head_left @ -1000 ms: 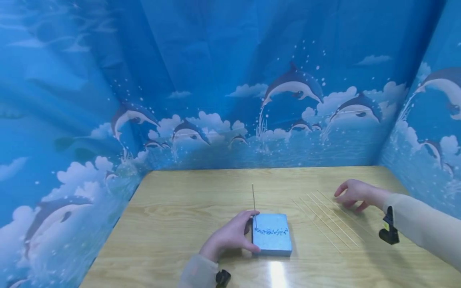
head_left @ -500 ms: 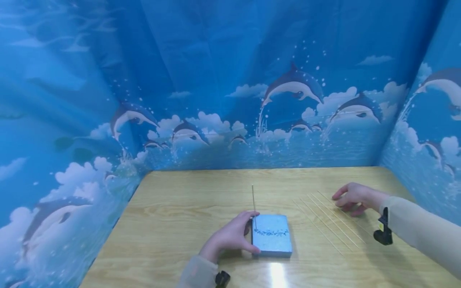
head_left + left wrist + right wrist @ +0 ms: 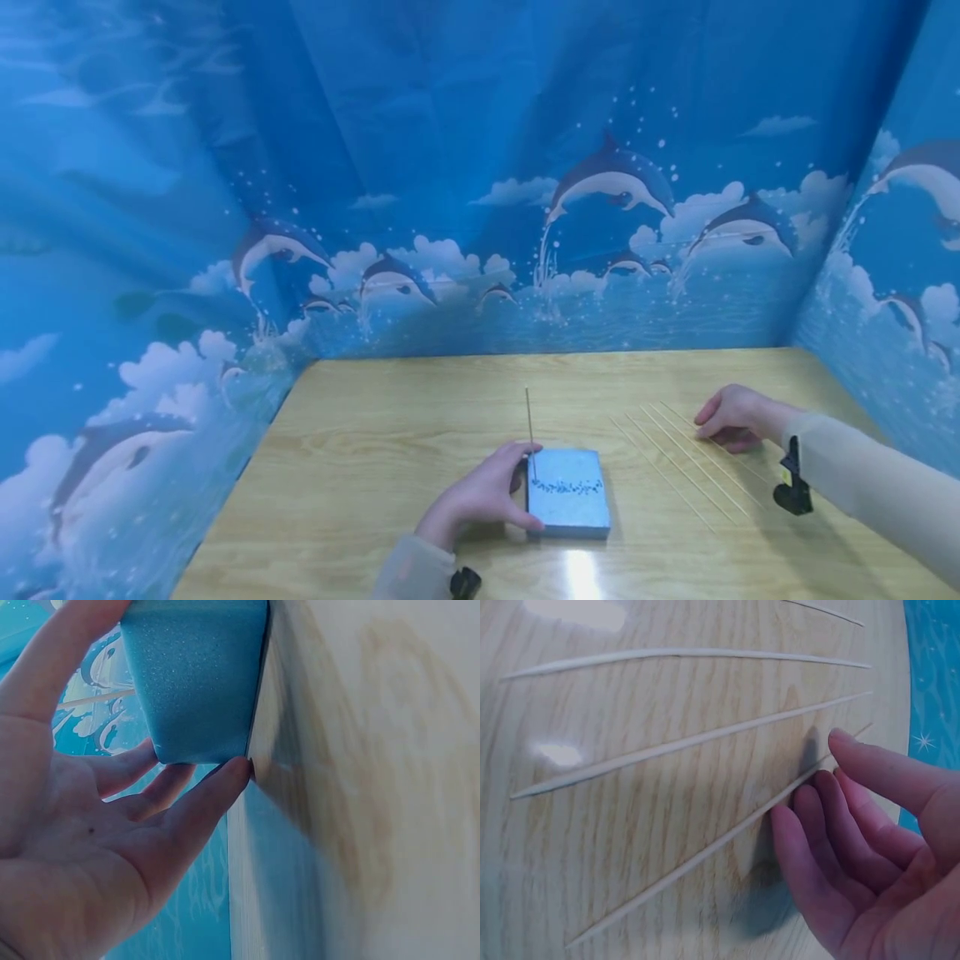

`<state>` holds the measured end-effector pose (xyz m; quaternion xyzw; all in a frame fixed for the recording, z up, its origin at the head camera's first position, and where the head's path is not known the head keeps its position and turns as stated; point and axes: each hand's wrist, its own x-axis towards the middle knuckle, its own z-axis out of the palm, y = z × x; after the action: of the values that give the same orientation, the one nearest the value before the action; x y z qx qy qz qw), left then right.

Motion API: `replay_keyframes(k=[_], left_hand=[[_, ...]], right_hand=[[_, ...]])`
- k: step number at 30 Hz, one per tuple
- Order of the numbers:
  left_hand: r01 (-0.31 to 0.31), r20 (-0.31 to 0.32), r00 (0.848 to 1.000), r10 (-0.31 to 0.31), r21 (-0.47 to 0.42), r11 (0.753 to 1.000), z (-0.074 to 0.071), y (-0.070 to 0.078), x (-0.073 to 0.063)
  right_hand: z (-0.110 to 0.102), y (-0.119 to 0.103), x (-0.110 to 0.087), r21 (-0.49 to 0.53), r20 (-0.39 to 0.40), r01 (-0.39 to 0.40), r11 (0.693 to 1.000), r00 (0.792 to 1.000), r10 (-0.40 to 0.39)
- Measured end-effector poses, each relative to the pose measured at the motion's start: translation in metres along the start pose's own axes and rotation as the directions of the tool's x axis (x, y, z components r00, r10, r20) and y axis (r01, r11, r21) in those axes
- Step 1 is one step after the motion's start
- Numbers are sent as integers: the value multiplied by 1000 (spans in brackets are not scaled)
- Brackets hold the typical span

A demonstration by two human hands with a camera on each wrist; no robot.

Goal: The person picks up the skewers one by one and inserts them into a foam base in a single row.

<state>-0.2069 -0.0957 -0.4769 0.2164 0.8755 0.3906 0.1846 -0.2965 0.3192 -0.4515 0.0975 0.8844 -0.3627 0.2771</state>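
Observation:
A light blue foam block [image 3: 567, 508] lies on the table, a row of dark marks running across its top. My left hand [image 3: 480, 492] grips its left side, thumb at the near corner and fingers at the far one. One thin wooden skewer [image 3: 528, 417] stands upright in the block's left end. To the right, several skewers [image 3: 686, 460] lie slanted side by side. My right hand [image 3: 735, 417] is at the far part of the rightmost skewer [image 3: 697, 859]; thumb and fingertips close round it in the right wrist view, and it still lies along the table.
The wood-grain table [image 3: 375, 433] is bounded by a blue dolphin-printed curtain [image 3: 450, 292] behind and at both sides. Bright light glare [image 3: 581, 575] shows near the front edge.
My right hand has shifted slightly left and nearer, and its fingers have drawn together at the rightmost skewer. The left hand and foam block have stayed in place.

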Motion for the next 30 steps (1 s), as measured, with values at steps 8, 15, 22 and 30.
replay_keyframes(k=[8,15,22,30], left_hand=[[-4,7,1000,4,6,1000,0,-2,0],[9,0,1000,-9,-11,1000,0,-3,0],[-1,-2,1000,1,15,1000,0,-3,1],[-6,-2,1000,6,2,1000,0,-3,0]], right_hand=[[8,-5,-1,-92,-26,14,996,1000,-17],[10,-11,-1,-123,-28,15,992,999,-18],[4,-12,-4,-99,2,22,995,1000,-22],[-11,-28,-14,-69,49,78,995,996,-74]])
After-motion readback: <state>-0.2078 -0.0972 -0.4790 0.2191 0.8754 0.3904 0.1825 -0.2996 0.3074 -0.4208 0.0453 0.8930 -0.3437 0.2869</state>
